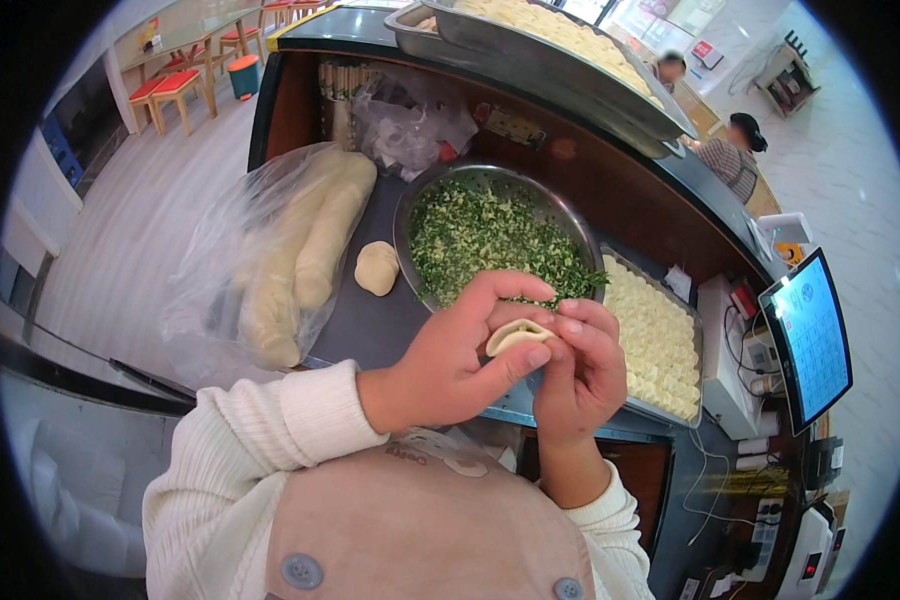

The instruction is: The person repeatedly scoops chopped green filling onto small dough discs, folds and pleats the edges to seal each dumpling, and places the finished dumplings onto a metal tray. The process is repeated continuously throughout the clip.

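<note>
Between my two hands a small dumpling [517, 337] of pale dough is folded over, its edge partly gaping. My left hand [460, 350] grips it with the thumb along the near side and the fingers behind. The fingertips of my right hand [582, 365] pinch its right end. Just beyond my hands stands a wide metal bowl [406, 215] of chopped green filling [495, 235]. A tray [697, 415] with rows of finished dumplings [650, 345] lies to the right. Left of the bowl is a lump of dough [377, 268].
Long dough rolls [322, 235] lie in a clear plastic bag [205, 270] at the left. Stacked metal trays [570, 65] of dumplings rest on the raised counter ledge. A screen [810, 335] and cables stand at the right. Two people [730, 160] are beyond the counter.
</note>
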Demonstrator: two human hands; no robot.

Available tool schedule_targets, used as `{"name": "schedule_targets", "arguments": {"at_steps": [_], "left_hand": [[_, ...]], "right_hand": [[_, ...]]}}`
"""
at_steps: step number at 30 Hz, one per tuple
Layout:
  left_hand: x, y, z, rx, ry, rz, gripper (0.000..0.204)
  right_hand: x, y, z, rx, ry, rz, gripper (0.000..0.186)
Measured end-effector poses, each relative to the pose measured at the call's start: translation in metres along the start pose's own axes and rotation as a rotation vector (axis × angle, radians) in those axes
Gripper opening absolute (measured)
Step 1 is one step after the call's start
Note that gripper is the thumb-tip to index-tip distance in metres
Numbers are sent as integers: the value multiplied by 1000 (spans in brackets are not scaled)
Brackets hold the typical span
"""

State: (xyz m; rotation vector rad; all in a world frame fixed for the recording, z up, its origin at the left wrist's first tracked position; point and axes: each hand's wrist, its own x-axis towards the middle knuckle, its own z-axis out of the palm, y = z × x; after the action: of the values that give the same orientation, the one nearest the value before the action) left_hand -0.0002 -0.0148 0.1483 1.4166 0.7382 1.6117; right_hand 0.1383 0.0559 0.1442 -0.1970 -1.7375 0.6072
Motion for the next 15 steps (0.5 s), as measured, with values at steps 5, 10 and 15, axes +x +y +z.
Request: {"name": "schedule_targets", "arguments": {"at_steps": [5,10,15], "left_hand": [[22,-11,-12,495,-9,346,23],[27,-12,-7,568,-43,372,25],[29,-2,-7,684,-66,412,27]], "right_hand": [[-3,-4,2,270,-13,154,18],[-8,0,0,325,16,221,17],[-10,-2,-6,408,17,308,24]]}}
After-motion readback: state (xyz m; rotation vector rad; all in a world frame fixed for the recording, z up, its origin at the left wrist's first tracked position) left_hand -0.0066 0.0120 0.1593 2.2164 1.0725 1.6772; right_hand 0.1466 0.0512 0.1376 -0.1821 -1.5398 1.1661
